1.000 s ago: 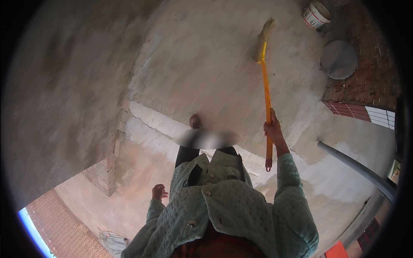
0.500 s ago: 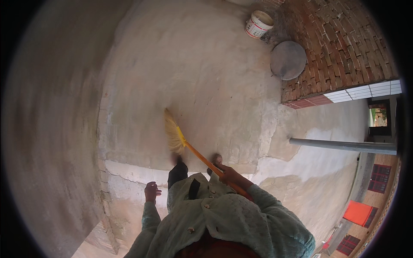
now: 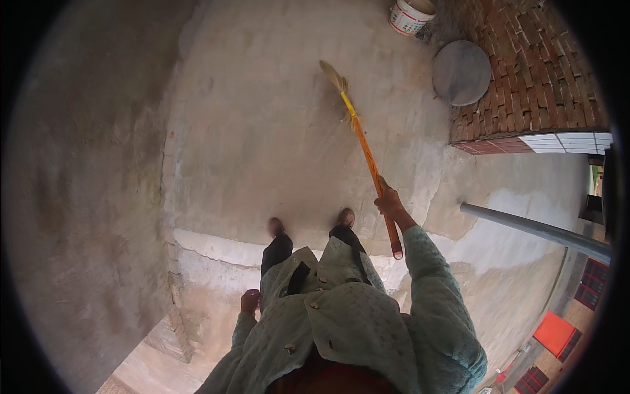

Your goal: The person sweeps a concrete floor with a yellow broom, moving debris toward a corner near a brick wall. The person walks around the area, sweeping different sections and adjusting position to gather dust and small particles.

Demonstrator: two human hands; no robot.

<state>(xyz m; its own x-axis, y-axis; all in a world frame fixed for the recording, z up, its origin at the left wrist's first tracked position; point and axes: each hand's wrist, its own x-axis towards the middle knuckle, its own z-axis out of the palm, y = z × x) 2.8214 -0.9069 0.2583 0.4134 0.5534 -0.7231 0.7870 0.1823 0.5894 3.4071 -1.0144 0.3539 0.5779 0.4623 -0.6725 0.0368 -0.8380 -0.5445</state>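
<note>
A broom [image 3: 371,157] with an orange handle, a yellow collar and pale bristles reaches forward and slightly left over the concrete ground. My right hand [image 3: 391,201] is wrapped round its handle, a little below mid-length, and the butt end sticks out behind the hand. The bristles are partly blurred and narrow, seen edge-on, well ahead of my feet. Low at my left side hangs my left hand [image 3: 250,301], beside my coat, its fingers curled in with nothing visible in them.
A white bucket [image 3: 408,21] and a round grey disc [image 3: 462,73] stand by the brick wall [image 3: 525,72] at far right. A grey pole [image 3: 531,230] rises at right. Along the left runs a grey wall [image 3: 98,177]. My two shoes [image 3: 346,217] are on the ground.
My right hand has swung the broom forward and right, taking the bristles from near my left foot to far ahead. My left hand has drawn in closer to my coat.
</note>
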